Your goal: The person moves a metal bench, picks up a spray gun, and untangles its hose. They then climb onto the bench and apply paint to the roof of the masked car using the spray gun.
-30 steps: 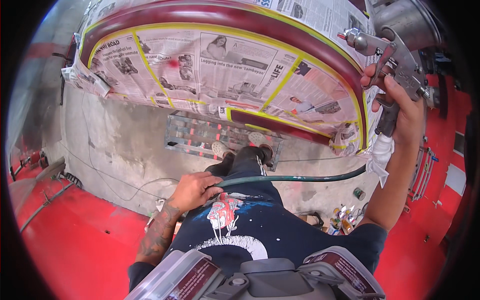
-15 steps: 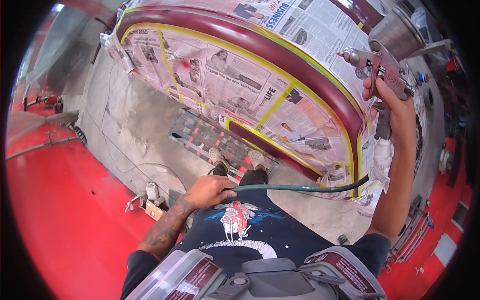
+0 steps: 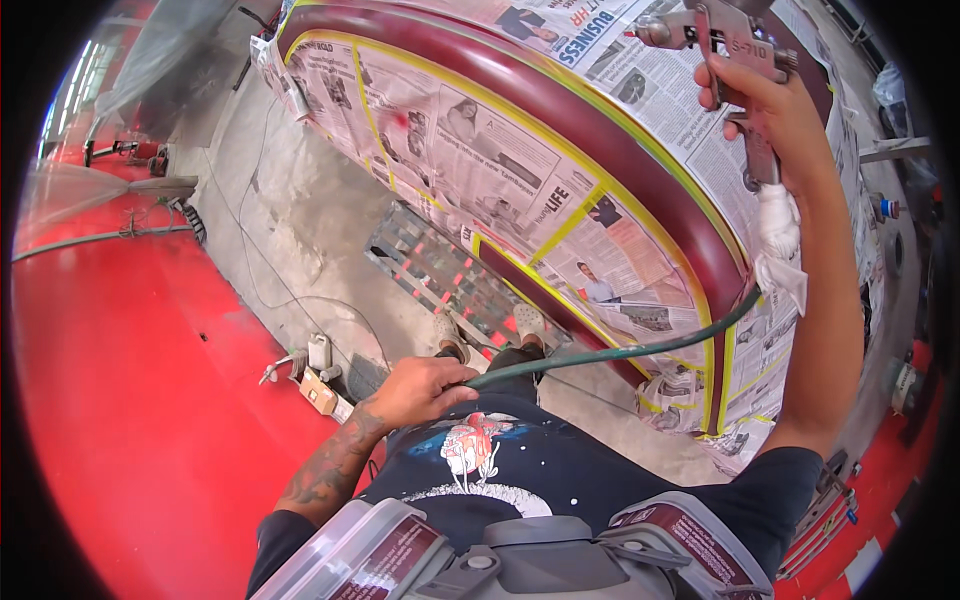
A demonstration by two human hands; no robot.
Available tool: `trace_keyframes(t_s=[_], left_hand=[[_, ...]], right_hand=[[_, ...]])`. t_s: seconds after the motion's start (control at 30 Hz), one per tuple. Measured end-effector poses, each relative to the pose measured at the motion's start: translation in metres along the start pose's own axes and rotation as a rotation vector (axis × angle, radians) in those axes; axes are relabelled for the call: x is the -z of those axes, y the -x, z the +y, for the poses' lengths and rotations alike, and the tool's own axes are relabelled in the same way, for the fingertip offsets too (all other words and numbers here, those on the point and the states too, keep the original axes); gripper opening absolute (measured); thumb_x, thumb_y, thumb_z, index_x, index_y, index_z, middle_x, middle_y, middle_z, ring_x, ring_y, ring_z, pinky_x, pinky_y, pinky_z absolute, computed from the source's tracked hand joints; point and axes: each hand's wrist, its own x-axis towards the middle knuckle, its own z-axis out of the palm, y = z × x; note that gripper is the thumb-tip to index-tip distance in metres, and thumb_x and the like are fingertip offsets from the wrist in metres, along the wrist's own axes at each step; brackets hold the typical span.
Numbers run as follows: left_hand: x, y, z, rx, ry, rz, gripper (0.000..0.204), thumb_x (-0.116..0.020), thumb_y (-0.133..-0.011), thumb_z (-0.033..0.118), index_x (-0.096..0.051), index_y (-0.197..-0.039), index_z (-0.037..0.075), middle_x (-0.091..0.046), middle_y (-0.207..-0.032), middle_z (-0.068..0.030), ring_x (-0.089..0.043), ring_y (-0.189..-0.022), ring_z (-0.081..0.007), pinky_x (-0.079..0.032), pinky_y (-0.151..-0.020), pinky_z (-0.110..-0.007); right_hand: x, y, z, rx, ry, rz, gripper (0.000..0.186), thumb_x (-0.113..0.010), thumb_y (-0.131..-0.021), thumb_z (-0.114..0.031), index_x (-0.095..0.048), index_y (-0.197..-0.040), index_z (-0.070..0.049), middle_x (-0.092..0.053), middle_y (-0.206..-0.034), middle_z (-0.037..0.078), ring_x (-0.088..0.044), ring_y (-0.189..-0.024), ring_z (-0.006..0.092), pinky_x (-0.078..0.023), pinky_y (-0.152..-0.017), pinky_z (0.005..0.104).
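In my right hand (image 3: 790,115) I grip a metal spray gun (image 3: 715,38), held up at the far right over the car body. The gun's cup is cut off by the picture's upper edge. White cloth or paper (image 3: 778,222) wraps the lower end of its handle. A green air hose (image 3: 620,353) runs from there in a slack curve to my left hand (image 3: 425,388), which is closed around it in front of my waist. Beyond the hose, glossy maroon trim (image 3: 560,108) shows between newspaper masking (image 3: 490,150) and yellow tape (image 3: 562,222).
A slatted metal step (image 3: 440,265) stands by my feet, beside the masked body. To the left, a white bottle (image 3: 319,350) and a small box (image 3: 318,392) sit at the red floor's (image 3: 150,400) edge. A thin cable (image 3: 250,250) trails over grey concrete. Mask filters (image 3: 680,545) fill the lower edge.
My right hand has carried the spray gun farther up and away over the body. The hose now rises more steeply toward it. My left hand keeps its hold, and the view has shifted slightly.
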Motion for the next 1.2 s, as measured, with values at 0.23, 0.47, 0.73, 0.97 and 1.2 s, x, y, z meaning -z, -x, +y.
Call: trace_keyframes(t_s=[0.23, 0.47, 0.73, 0.97, 1.2], left_hand=[[-0.010, -0.031, 0.018, -0.105, 0.024, -0.152, 0.025, -0.070, -0.079, 0.021, -0.066, -0.099, 0.005, -0.062, -0.081, -0.0103, -0.061, -0.074, -0.0306, -0.047, -0.063, -0.039], [-0.001, -0.027, 0.013, -0.013, 0.065, -0.121, 0.024, -0.066, -0.083, 0.025, -0.066, -0.099, 0.008, -0.064, -0.084, -0.0100, -0.063, -0.078, -0.0301, -0.049, -0.065, -0.039], [0.010, -0.003, 0.001, 0.117, 0.044, 0.092, 0.023, -0.069, -0.081, 0.020, -0.066, -0.099, 0.005, -0.060, -0.075, -0.0118, -0.059, -0.068, -0.0284, -0.046, -0.059, -0.036], [0.008, -0.006, -0.001, 0.160, 0.096, 0.029, 0.026, -0.067, -0.082, 0.026, -0.067, -0.101, 0.007, -0.066, -0.089, -0.0111, -0.063, -0.078, -0.0293, -0.050, -0.067, -0.036], [0.010, -0.001, -0.005, 0.146, 0.086, 0.055, 0.028, -0.067, -0.083, 0.026, -0.066, -0.103, 0.007, -0.065, -0.089, -0.0118, -0.063, -0.078, -0.0293, -0.049, -0.066, -0.036]], right_hand=[[0.033, 0.033, -0.014, -0.218, -0.053, 0.016, 0.024, -0.060, -0.088, -0.023, -0.062, -0.101, -0.002, -0.064, -0.085, 0.004, -0.060, -0.072, 0.0082, -0.041, -0.048, 0.0194], [0.021, -0.015, -0.007, -0.093, -0.001, -0.078, 0.025, -0.060, -0.088, -0.025, -0.061, -0.103, -0.005, -0.063, -0.084, 0.001, -0.059, -0.073, 0.0060, -0.040, -0.052, 0.0188], [-0.033, -0.085, -0.022, -0.003, -0.104, -0.028, 0.022, -0.056, -0.087, -0.019, -0.061, -0.098, -0.001, -0.064, -0.079, 0.007, -0.062, -0.067, 0.0123, -0.048, -0.051, 0.0228], [-0.015, -0.090, -0.011, -0.049, -0.042, -0.072, 0.030, -0.061, -0.088, -0.031, -0.065, -0.100, -0.004, -0.063, -0.080, 0.000, -0.056, -0.074, 0.0045, -0.037, -0.056, 0.0170], [-0.027, -0.116, -0.004, -0.041, -0.013, -0.188, 0.026, -0.061, -0.088, -0.030, -0.066, -0.095, -0.005, -0.062, -0.079, -0.001, -0.055, -0.074, 0.0035, -0.037, -0.056, 0.0170]])
